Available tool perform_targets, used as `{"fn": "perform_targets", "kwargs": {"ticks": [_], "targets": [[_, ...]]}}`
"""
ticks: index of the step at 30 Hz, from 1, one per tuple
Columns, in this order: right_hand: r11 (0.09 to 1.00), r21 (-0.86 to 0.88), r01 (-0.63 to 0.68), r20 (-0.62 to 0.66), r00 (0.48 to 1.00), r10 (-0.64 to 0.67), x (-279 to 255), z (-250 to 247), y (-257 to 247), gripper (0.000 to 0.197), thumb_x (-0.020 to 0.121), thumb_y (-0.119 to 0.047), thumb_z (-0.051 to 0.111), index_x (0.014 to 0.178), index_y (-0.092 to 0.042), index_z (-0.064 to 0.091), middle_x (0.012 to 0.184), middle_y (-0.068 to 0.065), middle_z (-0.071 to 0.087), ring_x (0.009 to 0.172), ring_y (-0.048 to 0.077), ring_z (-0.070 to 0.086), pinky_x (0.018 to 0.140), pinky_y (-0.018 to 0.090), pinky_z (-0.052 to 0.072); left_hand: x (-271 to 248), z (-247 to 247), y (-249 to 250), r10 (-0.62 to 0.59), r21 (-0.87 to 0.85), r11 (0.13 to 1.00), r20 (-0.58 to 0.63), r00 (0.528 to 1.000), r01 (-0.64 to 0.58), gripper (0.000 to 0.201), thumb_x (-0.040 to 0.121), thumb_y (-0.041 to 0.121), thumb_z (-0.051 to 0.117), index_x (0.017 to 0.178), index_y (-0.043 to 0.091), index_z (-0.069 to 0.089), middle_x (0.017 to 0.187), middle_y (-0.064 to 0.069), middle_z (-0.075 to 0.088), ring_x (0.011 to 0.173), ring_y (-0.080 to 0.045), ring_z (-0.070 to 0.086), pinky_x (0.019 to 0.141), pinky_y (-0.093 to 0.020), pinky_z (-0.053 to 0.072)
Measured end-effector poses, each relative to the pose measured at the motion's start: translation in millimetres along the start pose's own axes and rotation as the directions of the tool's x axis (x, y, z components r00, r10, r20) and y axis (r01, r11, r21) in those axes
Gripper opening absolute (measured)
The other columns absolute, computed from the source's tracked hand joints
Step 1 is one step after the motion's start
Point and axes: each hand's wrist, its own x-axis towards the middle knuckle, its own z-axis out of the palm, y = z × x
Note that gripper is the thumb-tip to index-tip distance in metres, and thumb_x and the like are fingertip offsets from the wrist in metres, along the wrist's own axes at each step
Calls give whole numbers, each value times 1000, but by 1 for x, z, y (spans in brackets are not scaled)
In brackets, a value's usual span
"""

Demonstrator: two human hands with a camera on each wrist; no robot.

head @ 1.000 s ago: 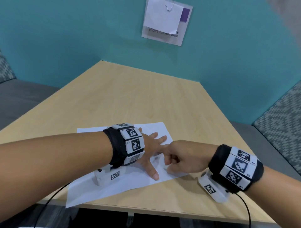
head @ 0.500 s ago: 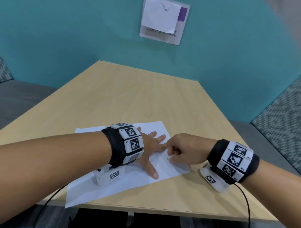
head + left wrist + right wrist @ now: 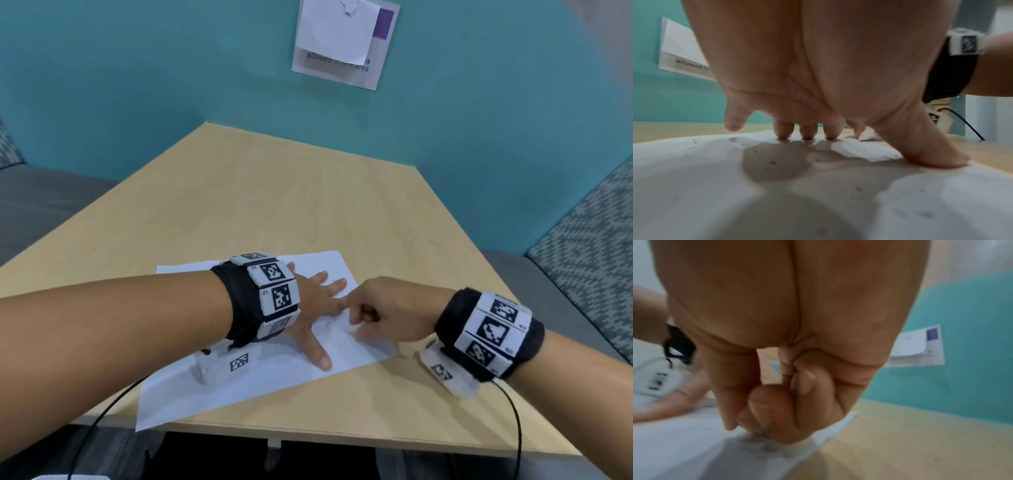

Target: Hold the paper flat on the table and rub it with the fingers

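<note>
A white paper sheet (image 3: 239,387) lies on the light wood table (image 3: 274,205) near its front edge. My left hand (image 3: 315,308) presses flat on the sheet with fingers spread; the fingertips (image 3: 807,133) and thumb (image 3: 931,155) touch the paper (image 3: 715,170). My right hand (image 3: 387,315) is curled just right of the left fingers, knuckles up, over the sheet's right edge. Its curled fingers (image 3: 777,415) press down on the paper (image 3: 684,451). A small white piece (image 3: 866,134), like an eraser, shows under them. Dark crumbs dot the sheet.
A teal wall with a white sign (image 3: 342,44) closes the table's far end. A grey bench (image 3: 41,202) runs on the left and a patterned seat back (image 3: 589,246) on the right. Black cables (image 3: 102,421) hang from both wrist units over the front edge.
My right hand has shifted slightly away from me along the paper's right part, staying curled. The left hand stays flat in the same place.
</note>
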Motion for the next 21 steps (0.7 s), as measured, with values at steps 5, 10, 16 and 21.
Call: {"fn": "perform_targets", "kwargs": {"ticks": [5,10,16,21], "targets": [[995,48,85,30,996,-87,-6,15,-15,10,85,-21,65,90,-14,61,66,-12,50,58,6,45,57,20,40,3,3,-4,13,-33,999,-9,1000,-14,109,72,76,65,152,52,-5,164,8,-22,152,-25,-16,110,-76,-2],[999,16,-32,-36,999,33,2,1,4,5,87,-20,64,89,-19,60,68,-13,51,59,3,45,62,20,37,2,-1,0,-3,4,1000,15,1000,3,111,75,75,63,153,49,-10,164,9,-23,152,-24,-16,110,-75,-1],[999,33,24,-6,1000,-24,-2,5,-5,6,86,-19,64,87,-20,58,66,-12,49,56,4,44,54,13,36,1,0,-3,13,-16,1000,5,1000,-13,110,74,75,65,151,52,-11,164,8,-22,152,-25,-16,110,-76,-1],[999,2,53,6,999,-53,-4,13,-10,8,86,-20,64,91,-14,61,70,-12,52,57,2,45,55,15,36,3,2,-4,15,-30,999,3,1000,-15,109,73,77,64,152,52,-8,164,8,-23,152,-25,-16,109,-76,-3]]}}
